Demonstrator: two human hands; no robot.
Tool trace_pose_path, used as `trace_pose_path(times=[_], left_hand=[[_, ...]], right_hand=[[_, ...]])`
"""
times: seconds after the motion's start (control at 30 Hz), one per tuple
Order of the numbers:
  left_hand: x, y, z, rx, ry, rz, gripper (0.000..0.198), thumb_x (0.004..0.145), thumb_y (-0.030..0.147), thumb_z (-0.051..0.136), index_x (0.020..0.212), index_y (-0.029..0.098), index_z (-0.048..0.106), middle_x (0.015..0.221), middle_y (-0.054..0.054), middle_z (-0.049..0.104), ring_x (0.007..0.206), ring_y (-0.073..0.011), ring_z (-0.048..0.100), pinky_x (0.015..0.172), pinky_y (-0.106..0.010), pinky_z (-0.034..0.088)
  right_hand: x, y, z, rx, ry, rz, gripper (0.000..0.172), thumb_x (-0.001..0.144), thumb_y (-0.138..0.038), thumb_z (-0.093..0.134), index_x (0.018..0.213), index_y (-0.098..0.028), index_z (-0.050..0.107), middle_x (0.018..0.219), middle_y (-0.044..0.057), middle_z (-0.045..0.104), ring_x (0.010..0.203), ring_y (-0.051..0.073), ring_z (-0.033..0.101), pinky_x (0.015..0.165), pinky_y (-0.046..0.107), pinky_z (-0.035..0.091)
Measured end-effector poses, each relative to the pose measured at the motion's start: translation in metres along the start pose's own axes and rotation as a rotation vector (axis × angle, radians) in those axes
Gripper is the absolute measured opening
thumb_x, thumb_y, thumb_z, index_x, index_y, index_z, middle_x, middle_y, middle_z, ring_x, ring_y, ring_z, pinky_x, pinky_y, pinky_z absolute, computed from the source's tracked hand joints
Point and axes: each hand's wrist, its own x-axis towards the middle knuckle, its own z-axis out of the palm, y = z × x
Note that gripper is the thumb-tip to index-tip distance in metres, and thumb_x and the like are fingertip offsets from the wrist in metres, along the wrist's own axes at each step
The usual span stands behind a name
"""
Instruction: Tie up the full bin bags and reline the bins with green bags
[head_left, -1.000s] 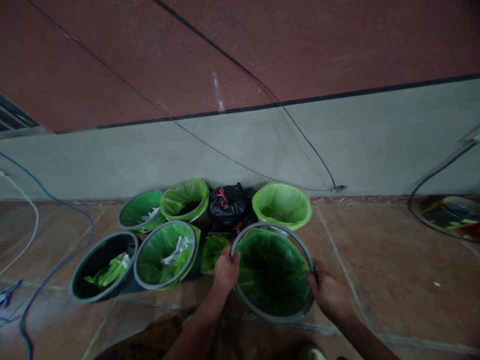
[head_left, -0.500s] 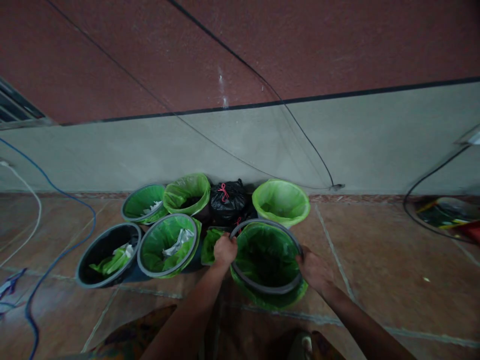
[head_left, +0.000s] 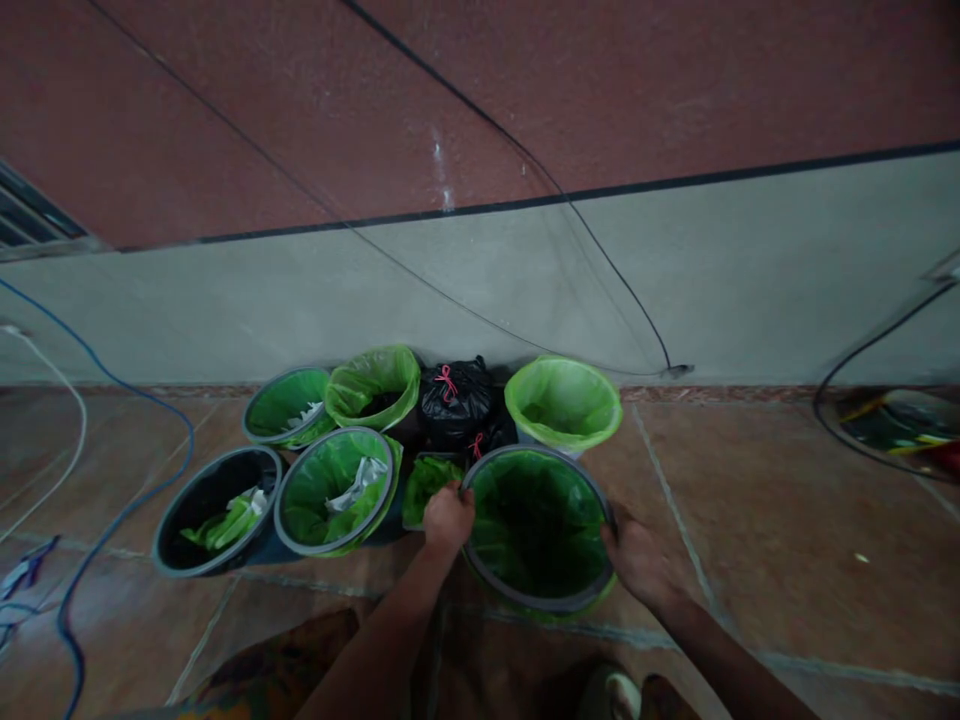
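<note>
In the head view, the left hand is gripping a gray ring at its left side, and the right hand is gripping the same ring at its right side. The ring is encircling a green bag, whose inside is looking dark. It is standing near the person's feet — just in front of a light-green lined bin. Beside the left hand, a small green-lined container is sitting before a black tied bag — more lined bins are standing further left.
</note>
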Motion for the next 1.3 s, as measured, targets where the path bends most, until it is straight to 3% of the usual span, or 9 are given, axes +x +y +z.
trace_pose_path(times=[0.53, 0.77, 0.93, 1.3], left_hand=[[-0.004, -0.002, 0.019, 0.14, 0.05, 0.088, 0.033, 0.098, 0.031, 0.045, 0.113, 0.015, 0.07, 0.105, -0.013, 0.072, 0.101, -0.0235, 0.07, 0.084, -0.029, 0.049], [0.0, -0.006, 0.029, 0.156, 0.079, 0.107, 0.034, 0.099, 0.029, 0.043, 0.112, 0.013, 0.07, 0.107, -0.013, 0.072, 0.102, -0.0224, 0.069, 0.086, -0.027, 0.048], [0.0, -0.005, 0.031, 0.18, 0.082, 0.126, 0.032, 0.098, 0.028, 0.044, 0.11, 0.014, 0.07, 0.105, -0.014, 0.072, 0.103, -0.0229, 0.069, 0.087, -0.027, 0.048], [-0.002, -0.004, 0.038, 0.158, 0.075, 0.126, 0.035, 0.101, 0.026, 0.038, 0.113, 0.011, 0.067, 0.113, -0.015, 0.069, 0.101, -0.0234, 0.068, 0.084, -0.029, 0.05]], right_hand=[[0.008, 0.016, 0.043, -0.087, 0.043, -0.044, 0.046, 0.1, -0.033, 0.034, 0.131, -0.008, 0.057, 0.094, 0.018, 0.076, 0.097, 0.029, 0.073, 0.081, 0.035, 0.052], [0.008, 0.014, 0.051, -0.138, 0.029, -0.032, 0.048, 0.102, -0.033, 0.028, 0.108, -0.006, 0.067, 0.094, 0.021, 0.076, 0.089, 0.029, 0.074, 0.077, 0.036, 0.052], [0.004, 0.011, 0.048, -0.141, 0.071, -0.028, 0.048, 0.102, -0.032, 0.028, 0.128, -0.005, 0.059, 0.095, 0.02, 0.076, 0.089, 0.028, 0.074, 0.077, 0.036, 0.053], [0.0, 0.005, 0.052, -0.075, 0.084, -0.024, 0.051, 0.102, -0.029, 0.026, 0.14, 0.001, 0.043, 0.087, 0.02, 0.074, 0.081, 0.03, 0.075, 0.071, 0.039, 0.055]])
